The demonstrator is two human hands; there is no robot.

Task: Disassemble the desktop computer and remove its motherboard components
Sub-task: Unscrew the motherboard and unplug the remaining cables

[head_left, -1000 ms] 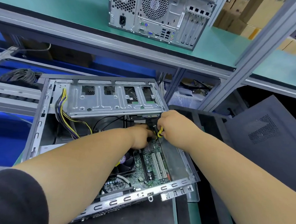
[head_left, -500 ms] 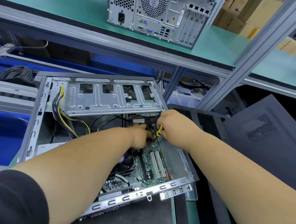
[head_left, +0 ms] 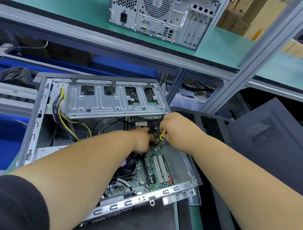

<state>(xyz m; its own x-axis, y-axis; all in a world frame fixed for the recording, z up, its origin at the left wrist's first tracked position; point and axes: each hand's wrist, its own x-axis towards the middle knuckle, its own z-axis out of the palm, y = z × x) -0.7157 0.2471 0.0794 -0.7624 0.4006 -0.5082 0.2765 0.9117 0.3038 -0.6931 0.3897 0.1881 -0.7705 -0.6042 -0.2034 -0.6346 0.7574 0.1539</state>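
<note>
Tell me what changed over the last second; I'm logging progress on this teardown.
Almost nothing. The right hand holds the yellow-handled tool at the same spot on the motherboard, and the left hand rests beside it as before. Only the camera view drifted slightly. The open case, the cable bundle and the second computer on the shelf stayed put.

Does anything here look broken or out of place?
Nothing looks damaged. The open computer case lies on its side with its motherboard exposed, as fits a teardown. A dark side panel leans at its right. The right hand grips a yellow-handled tool.
</note>
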